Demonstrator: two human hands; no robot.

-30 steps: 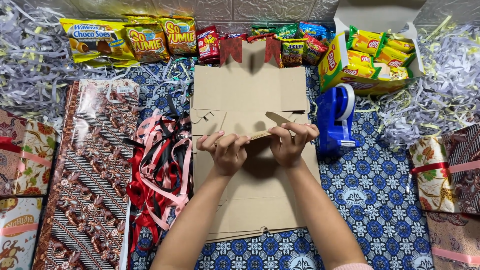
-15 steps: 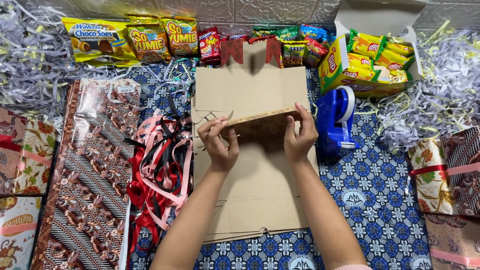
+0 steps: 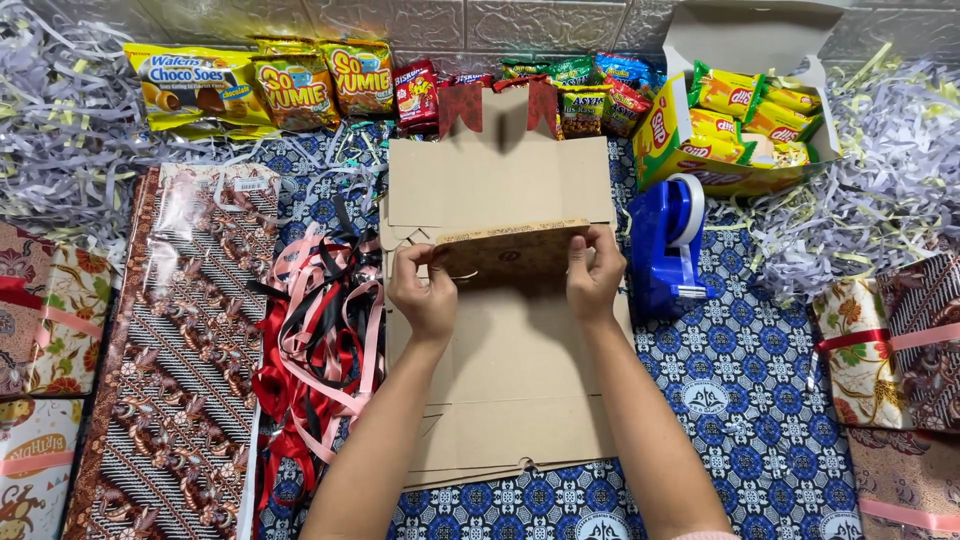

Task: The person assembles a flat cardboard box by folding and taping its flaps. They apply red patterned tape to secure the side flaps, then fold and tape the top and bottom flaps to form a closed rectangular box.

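A flat brown cardboard box blank [image 3: 505, 370] lies on the patterned blue cloth [image 3: 740, 400] in front of me. One panel [image 3: 512, 245] of it stands folded up across the middle. My left hand [image 3: 425, 295] pinches the panel's left end and my right hand [image 3: 593, 275] pinches its right end. The blank's far flaps [image 3: 497, 180] lie flat toward the wall, with two red tabs [image 3: 500, 105] at the far edge.
A blue tape dispenser [image 3: 667, 245] stands right of the blank. Tangled red, pink and black ribbons [image 3: 320, 340] and a batik wrapping sheet [image 3: 175, 340] lie left. Snack packets [image 3: 300, 85] line the wall; an open box of yellow packets [image 3: 745, 125] is far right. Shredded paper [image 3: 870, 190] and wrapped parcels [image 3: 895, 340] flank both sides.
Both hands have lifted the middle panel from flat to upright and slid outward along it to its ends.
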